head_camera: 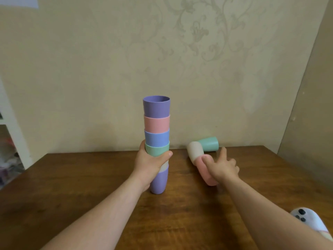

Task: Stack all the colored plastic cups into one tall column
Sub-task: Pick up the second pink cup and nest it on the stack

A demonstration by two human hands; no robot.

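Upright cup column [156,141] stands on table [90,177], toppled cups [201,157] right.

Tall nested column of pastel plastic cups [156,123]: matt, smooth walls. Loose beige, pink and green plastic cups lying on their sides [200,156]: same matt finish. Brown wooden table [180,213]: visible grain, low satin sheen. Beige wallpaper with raised floral pattern [198,33]: matt, lightly textured.

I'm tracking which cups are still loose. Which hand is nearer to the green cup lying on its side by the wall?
Right. The right hand is just in front of the green cup, on the nested pink cup. The left hand grips the column, farther left.
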